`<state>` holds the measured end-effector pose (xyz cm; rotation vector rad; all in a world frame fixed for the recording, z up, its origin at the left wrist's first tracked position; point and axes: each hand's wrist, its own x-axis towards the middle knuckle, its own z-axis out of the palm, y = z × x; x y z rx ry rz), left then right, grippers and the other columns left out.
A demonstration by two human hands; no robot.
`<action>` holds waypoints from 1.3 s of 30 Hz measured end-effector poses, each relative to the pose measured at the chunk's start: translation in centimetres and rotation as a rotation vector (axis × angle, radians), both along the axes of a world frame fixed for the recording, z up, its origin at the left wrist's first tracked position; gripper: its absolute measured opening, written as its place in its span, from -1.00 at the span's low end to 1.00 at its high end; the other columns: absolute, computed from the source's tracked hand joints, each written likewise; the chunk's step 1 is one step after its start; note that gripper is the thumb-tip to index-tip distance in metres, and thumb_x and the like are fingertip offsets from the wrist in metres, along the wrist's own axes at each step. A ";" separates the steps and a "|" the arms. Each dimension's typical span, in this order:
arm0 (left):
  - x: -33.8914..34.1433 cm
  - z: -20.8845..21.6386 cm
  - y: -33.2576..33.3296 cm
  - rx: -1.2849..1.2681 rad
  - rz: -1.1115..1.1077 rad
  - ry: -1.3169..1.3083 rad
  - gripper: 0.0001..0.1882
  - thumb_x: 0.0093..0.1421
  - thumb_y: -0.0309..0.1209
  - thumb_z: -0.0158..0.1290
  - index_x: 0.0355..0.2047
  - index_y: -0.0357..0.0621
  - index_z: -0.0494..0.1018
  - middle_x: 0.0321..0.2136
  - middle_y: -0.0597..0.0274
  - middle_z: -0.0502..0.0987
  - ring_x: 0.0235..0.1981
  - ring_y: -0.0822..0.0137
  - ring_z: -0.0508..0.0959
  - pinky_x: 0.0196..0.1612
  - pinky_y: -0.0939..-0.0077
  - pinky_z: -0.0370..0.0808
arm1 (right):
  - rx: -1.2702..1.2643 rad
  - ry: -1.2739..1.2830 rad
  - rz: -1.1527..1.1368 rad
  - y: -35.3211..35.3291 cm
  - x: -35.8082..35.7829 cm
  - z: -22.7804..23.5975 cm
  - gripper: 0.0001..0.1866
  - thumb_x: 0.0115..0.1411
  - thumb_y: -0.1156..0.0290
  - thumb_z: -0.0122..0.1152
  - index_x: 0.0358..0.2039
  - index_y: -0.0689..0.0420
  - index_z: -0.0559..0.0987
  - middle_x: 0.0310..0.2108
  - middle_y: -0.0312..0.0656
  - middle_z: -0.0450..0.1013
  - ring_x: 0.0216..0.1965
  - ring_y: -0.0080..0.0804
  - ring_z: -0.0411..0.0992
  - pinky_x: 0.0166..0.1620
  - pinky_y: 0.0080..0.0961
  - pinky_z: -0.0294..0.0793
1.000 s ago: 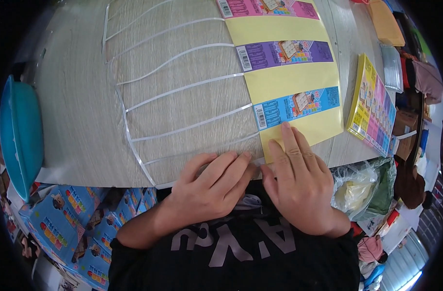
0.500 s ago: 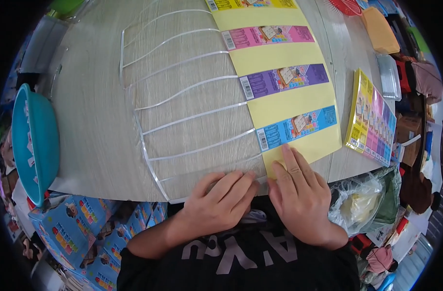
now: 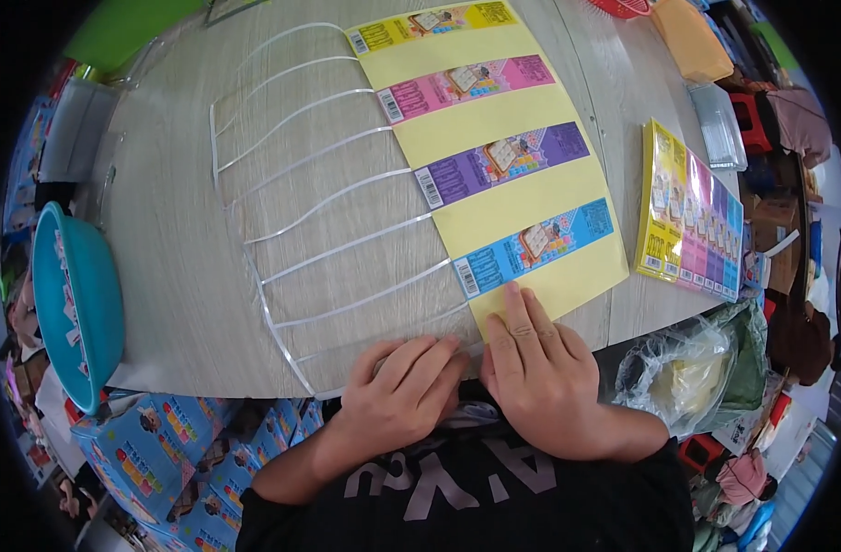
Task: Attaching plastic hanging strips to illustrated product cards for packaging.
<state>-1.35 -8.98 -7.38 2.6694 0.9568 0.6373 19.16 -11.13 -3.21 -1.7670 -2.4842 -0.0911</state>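
Observation:
A yellow sheet (image 3: pixel 494 207) lies on the table with yellow, pink, purple and blue label strips across it. From its left side stretches a clear plastic film (image 3: pixel 347 267) divided by thin white strips. My right hand (image 3: pixel 545 382) rests flat on the sheet's near edge, fingers straight, tips just below the blue label strip (image 3: pixel 534 244). Beside it, my left hand (image 3: pixel 397 391) is curled over the film's near edge, seemingly gripping it. The left thumb is hidden from view.
A stack of glossy, colourful printed sheets (image 3: pixel 687 216) sits on the right. At the left edge stands a teal basin (image 3: pixel 94 313) with small pieces in it. Blue printed boxes (image 3: pixel 154 451) are below the table on the left; a clear plastic bag (image 3: pixel 678 377) is on the right.
The whole view has shifted, so the sheet and film appear farther left and more of their far end shows. Both hands keep nearly the same place on them.

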 end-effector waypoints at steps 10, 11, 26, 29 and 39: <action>0.5 0.8 -0.1 -0.038 0.056 0.000 -0.68 0.01 -0.38 0.31 -0.17 -0.03 0.68 0.02 0.33 0.58 0.06 0.30 0.53 0.23 0.19 0.29 | 0.043 -0.034 0.029 0.0 0.1 -0.3 -0.74 0.16 0.43 0.28 -0.15 0.27 0.64 0.07 0.21 0.58 0.05 -0.06 0.65 -0.22 -0.45 0.56; 0.6 1.1 -0.1 -0.041 0.067 0.024 -0.69 0.02 -0.37 0.31 -0.16 -0.03 0.68 0.02 0.34 0.58 0.07 0.31 0.53 0.27 0.15 0.24 | 0.045 -0.032 0.030 0.0 0.2 -0.4 -0.74 0.16 0.43 0.28 -0.15 0.27 0.64 0.07 0.21 0.58 0.05 -0.06 0.65 -0.22 -0.45 0.56; 0.5 4.2 0.8 -0.160 0.009 0.132 -0.60 0.03 -0.42 0.34 -0.07 -0.13 0.63 0.04 0.28 0.57 0.03 0.22 0.52 0.15 0.19 0.36 | 0.023 0.116 0.015 -0.3 0.5 -0.3 -0.66 0.19 0.33 0.38 -0.08 0.25 0.64 0.11 0.17 0.56 0.09 -0.04 0.62 -0.10 -0.35 0.58; 0.0 3.9 0.8 -0.163 -0.009 0.114 -0.59 0.03 -0.41 0.33 -0.06 -0.14 0.63 0.06 0.28 0.58 0.03 0.21 0.52 0.14 0.18 0.38 | 0.035 0.108 0.001 -0.4 0.3 -0.5 -0.64 0.17 0.33 0.41 -0.07 0.24 0.64 0.11 0.15 0.57 0.11 -0.06 0.60 -0.07 -0.32 0.56; -1.5 4.2 1.5 -0.185 -0.002 0.160 -0.59 0.07 -0.37 0.27 -0.03 -0.13 0.61 0.11 0.29 0.57 0.04 0.20 0.51 0.13 0.15 0.39 | -0.066 0.360 -0.022 1.1 0.3 -1.9 -0.68 0.15 0.27 0.44 -0.09 -0.03 0.61 0.06 -0.14 0.43 -0.07 -0.13 0.42 0.00 -0.18 0.36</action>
